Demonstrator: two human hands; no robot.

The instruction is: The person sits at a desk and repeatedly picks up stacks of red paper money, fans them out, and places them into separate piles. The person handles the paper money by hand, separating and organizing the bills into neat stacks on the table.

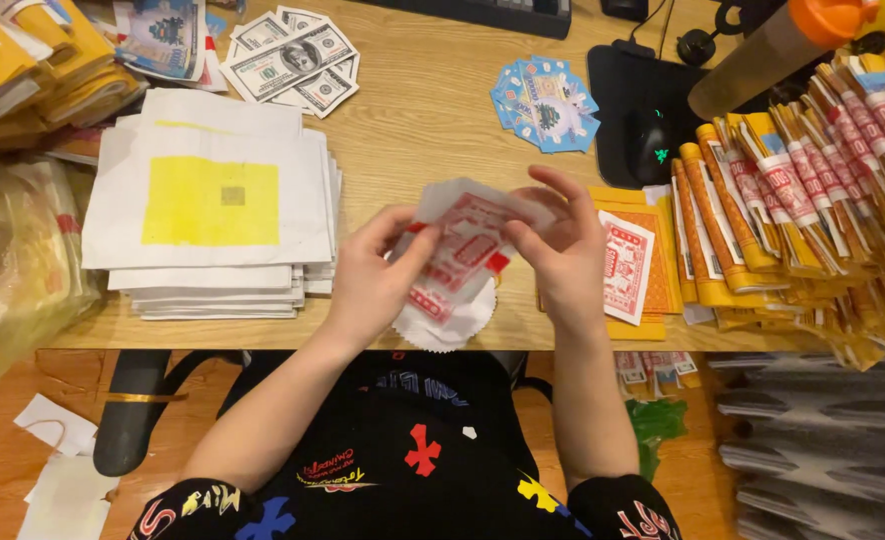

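A stack of white sheets with a yellow square [213,205] lies on the wooden desk [423,120]. Left hand [375,275] and right hand [560,250] (fingers curled) both pinch a red-printed white paper [468,250] above the desk edge, beside orange-yellow paper bundles [793,200].

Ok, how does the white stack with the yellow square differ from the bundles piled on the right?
The white sheet stack lies flat and squared, each sheet broad and unfolded; the yellow bundles are narrow, folded and heaped at a slant. The white sheets are bare except for a yellow square; the bundles carry red-and-white printed bands. Both are paper goods resting on the wooden desk.
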